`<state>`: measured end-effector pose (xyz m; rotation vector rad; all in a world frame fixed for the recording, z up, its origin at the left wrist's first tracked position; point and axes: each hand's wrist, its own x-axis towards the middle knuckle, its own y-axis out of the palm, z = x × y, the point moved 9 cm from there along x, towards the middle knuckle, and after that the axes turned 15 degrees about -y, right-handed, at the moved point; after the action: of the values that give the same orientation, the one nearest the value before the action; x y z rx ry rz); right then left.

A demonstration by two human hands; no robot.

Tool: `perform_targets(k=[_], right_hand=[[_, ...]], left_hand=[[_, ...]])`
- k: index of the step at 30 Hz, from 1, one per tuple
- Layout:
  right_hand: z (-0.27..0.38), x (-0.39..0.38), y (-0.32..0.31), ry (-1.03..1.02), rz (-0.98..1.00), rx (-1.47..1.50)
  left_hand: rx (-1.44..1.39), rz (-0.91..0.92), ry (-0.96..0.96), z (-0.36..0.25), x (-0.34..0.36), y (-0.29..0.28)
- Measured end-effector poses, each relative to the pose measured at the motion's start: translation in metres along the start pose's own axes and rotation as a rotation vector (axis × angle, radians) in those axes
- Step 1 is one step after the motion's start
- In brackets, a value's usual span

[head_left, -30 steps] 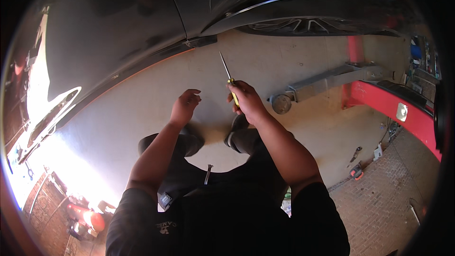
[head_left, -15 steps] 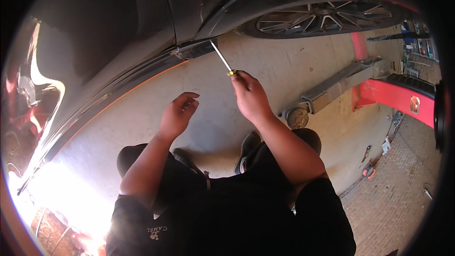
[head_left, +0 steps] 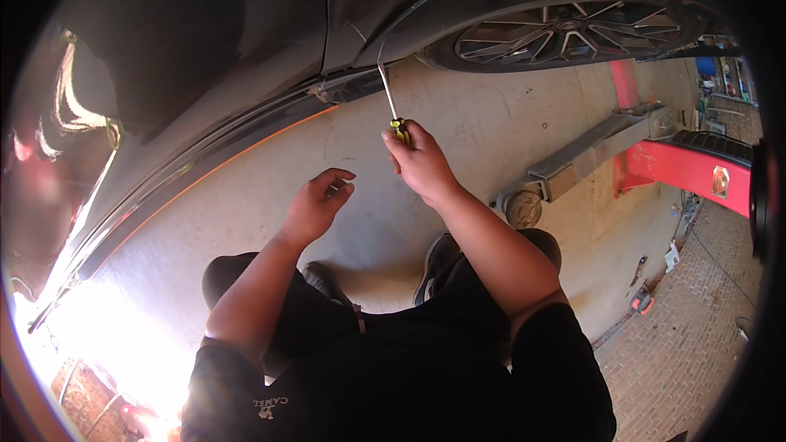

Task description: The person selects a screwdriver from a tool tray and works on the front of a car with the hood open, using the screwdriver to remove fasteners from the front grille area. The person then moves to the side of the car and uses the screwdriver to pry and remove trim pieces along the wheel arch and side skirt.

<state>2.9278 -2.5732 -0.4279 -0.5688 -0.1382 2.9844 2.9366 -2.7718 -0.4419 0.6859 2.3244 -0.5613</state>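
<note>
My right hand (head_left: 422,165) is closed round the yellow and black handle of a screwdriver (head_left: 389,94). Its bare metal shaft points up and away, and the tip meets the lower edge of the dark car body (head_left: 237,41), where the sill joins the wheel arch; whether it touches cannot be told. To the left and a little nearer, my left hand (head_left: 315,206) hovers over the floor, fingers loosely bent, thumb apart, nothing visible in them. The black sill (head_left: 205,147) with an orange line along it runs off to the lower left.
A spoked wheel (head_left: 566,26) sits right of the screwdriver. Beyond my right forearm stands a grey lift arm (head_left: 594,151) with a round pad (head_left: 521,207), joined to a red beam (head_left: 684,170). An orange and black tool (head_left: 642,301) lies by the brick paving (head_left: 679,360).
The screwdriver now stands steeper, its tip slightly further right against the car's edge. My right hand has turned a little and my left hand has shifted slightly right. The view has shifted slightly too.
</note>
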Motion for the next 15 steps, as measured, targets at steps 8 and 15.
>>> perform_targets(k=[8, 15], right_hand=[[0.0, 0.016, 0.004, -0.373, -0.207, -0.265], [-0.007, 0.02, 0.002, -0.412, -0.26, -0.366]], left_hand=[[0.005, 0.066, -0.068, 0.007, -0.005, 0.005], [0.057, -0.034, -0.005, 0.013, -0.004, 0.001]])
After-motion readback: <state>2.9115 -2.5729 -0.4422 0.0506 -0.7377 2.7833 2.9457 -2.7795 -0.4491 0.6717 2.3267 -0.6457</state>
